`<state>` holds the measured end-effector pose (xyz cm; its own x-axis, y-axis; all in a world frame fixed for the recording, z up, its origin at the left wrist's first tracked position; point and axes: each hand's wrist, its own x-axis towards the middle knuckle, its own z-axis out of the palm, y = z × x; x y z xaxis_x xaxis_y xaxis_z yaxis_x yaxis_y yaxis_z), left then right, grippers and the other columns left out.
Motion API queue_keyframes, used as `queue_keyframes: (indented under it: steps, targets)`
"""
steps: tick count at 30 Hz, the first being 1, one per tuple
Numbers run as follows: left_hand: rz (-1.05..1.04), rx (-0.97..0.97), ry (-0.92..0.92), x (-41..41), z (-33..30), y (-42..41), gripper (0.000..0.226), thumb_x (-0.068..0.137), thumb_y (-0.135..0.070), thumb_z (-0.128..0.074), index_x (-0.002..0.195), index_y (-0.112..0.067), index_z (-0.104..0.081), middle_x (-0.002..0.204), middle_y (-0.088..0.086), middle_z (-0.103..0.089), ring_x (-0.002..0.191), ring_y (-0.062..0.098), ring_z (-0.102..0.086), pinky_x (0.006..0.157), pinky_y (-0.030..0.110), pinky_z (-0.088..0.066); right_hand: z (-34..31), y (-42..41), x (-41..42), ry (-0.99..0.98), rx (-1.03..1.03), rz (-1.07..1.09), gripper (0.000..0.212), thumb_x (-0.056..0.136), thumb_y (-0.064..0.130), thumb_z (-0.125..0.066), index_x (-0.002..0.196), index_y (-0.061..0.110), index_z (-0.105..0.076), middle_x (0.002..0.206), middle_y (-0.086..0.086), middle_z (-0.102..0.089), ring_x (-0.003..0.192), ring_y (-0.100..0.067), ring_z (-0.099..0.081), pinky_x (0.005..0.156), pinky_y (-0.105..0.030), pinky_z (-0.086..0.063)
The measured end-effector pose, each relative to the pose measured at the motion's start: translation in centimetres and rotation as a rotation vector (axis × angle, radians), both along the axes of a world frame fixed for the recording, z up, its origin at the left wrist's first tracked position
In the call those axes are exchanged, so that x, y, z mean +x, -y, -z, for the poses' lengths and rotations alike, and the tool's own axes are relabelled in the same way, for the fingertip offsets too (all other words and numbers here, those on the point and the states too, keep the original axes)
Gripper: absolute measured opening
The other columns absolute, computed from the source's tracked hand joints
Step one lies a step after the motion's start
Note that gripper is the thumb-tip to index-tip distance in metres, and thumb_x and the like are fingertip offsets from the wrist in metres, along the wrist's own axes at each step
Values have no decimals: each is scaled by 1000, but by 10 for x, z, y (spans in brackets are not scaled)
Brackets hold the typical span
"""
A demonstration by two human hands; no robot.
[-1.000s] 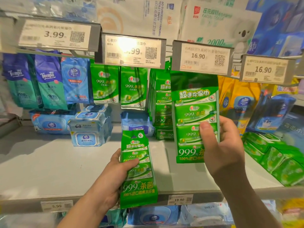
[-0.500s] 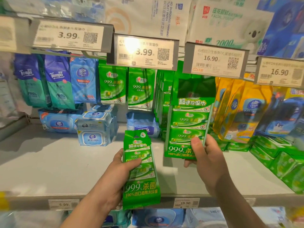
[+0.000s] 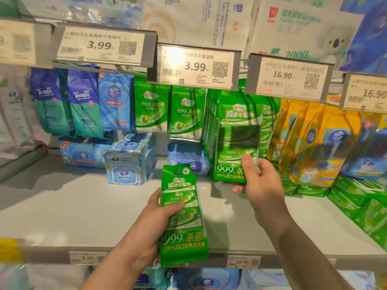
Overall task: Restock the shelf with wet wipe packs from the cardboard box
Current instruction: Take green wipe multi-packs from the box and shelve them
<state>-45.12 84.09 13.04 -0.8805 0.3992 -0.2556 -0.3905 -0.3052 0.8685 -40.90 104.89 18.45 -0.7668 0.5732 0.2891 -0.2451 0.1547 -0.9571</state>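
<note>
Green wet wipe pack point(image 3: 237, 141) held upright in front of the hanging row of identical packs point(image 3: 211, 122), under the 16.90 price tag point(image 3: 288, 77), its top edge hidden behind that tag. Pinched near its lower right corner by the right hand point(image 3: 260, 186), thumb across the front, other fingers curled behind. Second green pack point(image 3: 183, 214) gripped lower and nearer by the left hand point(image 3: 155, 218), thumb pressed over its front, remaining fingers wrapped behind; held upright, overlapping the front lip of the grey shelf point(image 3: 62, 206). Hanging to the left: two single green sachet packs point(image 3: 170, 110) under the 3.99 tag point(image 3: 193, 68), then blue Tempo and Vinda packs point(image 3: 83, 103). Stacked on the shelf behind: blue lidded wipe bundles point(image 3: 127, 160). To the right: yellow hanging packs point(image 3: 310, 141), and green packs point(image 3: 364, 204) lying flat along the shelf.
</note>
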Motion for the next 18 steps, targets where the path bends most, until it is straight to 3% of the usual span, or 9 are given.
queue_keyframes:
  steps: [4,8,10,12,15,18]
  targets:
    - [4,14,-1,0,1,-1,47,95,0,-64,134,-23,-52,107,18,-77,91,41,-76,72,46,-62,3,-2,-8,34,-16,4,41,98,44,-59,106,5,-60,79,3,-75,55,-16,-66,67,-41,-59]
    - [11,24,-23,1,1,0,52,94,-2,-65,138,-26,-50,110,17,-77,94,41,-75,76,48,-62,7,-6,-9,61,-72,-31,41,100,43,-57,111,4,-60,79,5,-76,60,-14,-67,57,-25,-56]
    - [15,35,-35,2,2,2,55,95,-5,-66,141,-28,-48,111,17,-77,94,41,-75,76,48,-61,8,-9,-7,90,-119,-42,44,99,47,-58,116,6,-60,90,0,-76,68,-18,-70,58,-25,-57]
    - [26,52,-58,4,1,5,53,95,-7,-65,140,-30,-49,111,17,-77,92,38,-75,73,47,-61,13,-12,-3,147,-140,-51,41,99,48,-59,119,12,-59,104,-8,-70,74,-22,-69,63,-29,-60]
    - [35,59,-124,11,3,12,49,97,-8,-62,138,-32,-52,113,15,-77,93,37,-76,71,44,-61,27,-16,6,235,-169,-44,32,101,39,-62,118,13,-59,99,-10,-69,73,-26,-71,80,-47,-63]
    - [20,70,-184,17,4,15,52,96,-8,-62,137,-37,-52,115,12,-77,96,36,-76,73,45,-61,40,-13,21,303,-102,-45,25,102,29,-56,115,7,-61,99,-15,-68,75,-28,-71,77,-47,-62]
